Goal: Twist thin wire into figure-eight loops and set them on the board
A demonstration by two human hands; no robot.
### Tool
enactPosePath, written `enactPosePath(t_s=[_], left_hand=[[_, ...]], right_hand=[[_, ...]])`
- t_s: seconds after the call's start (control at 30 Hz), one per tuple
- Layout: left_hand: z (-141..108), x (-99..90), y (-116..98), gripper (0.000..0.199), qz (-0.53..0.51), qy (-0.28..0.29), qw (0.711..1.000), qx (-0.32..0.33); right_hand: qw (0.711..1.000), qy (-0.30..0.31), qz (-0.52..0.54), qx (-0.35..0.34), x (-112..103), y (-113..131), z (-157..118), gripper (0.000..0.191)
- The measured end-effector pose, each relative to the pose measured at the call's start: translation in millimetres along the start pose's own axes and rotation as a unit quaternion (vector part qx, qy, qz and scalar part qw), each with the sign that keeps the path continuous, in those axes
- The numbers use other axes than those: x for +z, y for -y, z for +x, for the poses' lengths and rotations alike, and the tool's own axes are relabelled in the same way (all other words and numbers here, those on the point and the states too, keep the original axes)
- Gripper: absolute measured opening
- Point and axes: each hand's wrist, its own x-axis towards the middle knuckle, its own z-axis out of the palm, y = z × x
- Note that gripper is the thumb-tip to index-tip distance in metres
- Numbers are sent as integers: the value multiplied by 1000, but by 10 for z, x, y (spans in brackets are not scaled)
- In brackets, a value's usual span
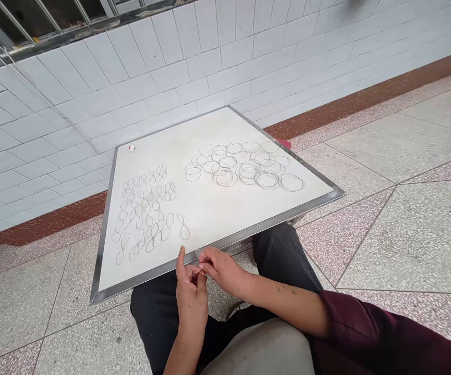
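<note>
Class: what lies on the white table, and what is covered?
Round loops right, figure-eight loops left, a small item beyond them. The left hand and right hand cover bits of its near edge; anything beneath is hidden.

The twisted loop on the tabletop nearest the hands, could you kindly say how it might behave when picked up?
The twisted loop is probably light, as it looks thin. It is likely springy rather than floppy, holding an open curve. Lying flat on the white tabletop, it should probably slide rather than roll.

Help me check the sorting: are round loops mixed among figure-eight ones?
No, bare tabletop separates round loops from figure-eight loops.
</note>
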Motion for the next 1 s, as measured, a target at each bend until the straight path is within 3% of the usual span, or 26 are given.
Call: enactPosePath(t_s=[0.2,0.3,0.43,0.53,0.8,1.0], left_hand=[[-8,13,-76,70,153,-33,987,46],[50,49,-50,67,165,-52,983,56],[122,36,-5,79,18,8,1000,-2],[107,-17,-10,83,-96,54,992,-63],[33,-41,-8,78,-233,34,960,-150],[18,-46,-17,74,-265,36,947,-176]], right_hand=[[998,-58,-23,6,125,-34,27,8],[996,-86,10,25,161,-56,73,7],[985,-33,136,98,56,-102,155,8],[971,3,194,141,-86,-149,189,7],[961,42,241,131,-184,-199,134,17],[963,52,238,117,-242,-181,119,21]])
